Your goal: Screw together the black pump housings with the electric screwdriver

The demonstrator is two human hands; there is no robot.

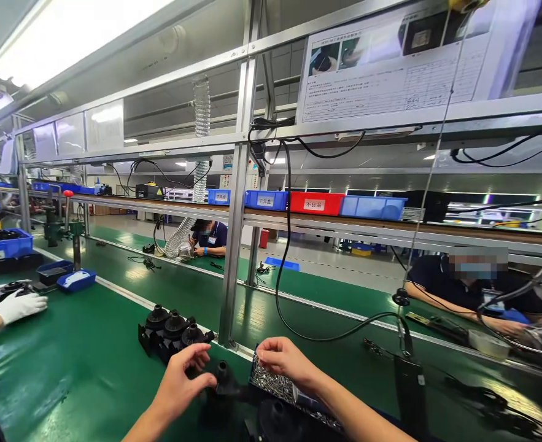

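Black part point(223, 373) stands between my hands, neck upright, just right of left thumb. Left hand point(181, 380) nearer, thumb and fingers spread. Right hand point(291, 363) over metal pieces point(273, 385), near far edge of table point(91, 344); fingertips pressed together, cannot tell if pinching something.

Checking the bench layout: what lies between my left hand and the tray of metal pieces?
In the head view, a black spouted part lies between the left hand and the tray; whether hand and part touch is unclear.

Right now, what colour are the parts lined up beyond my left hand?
Black; the lined-up parts show best in the head view.
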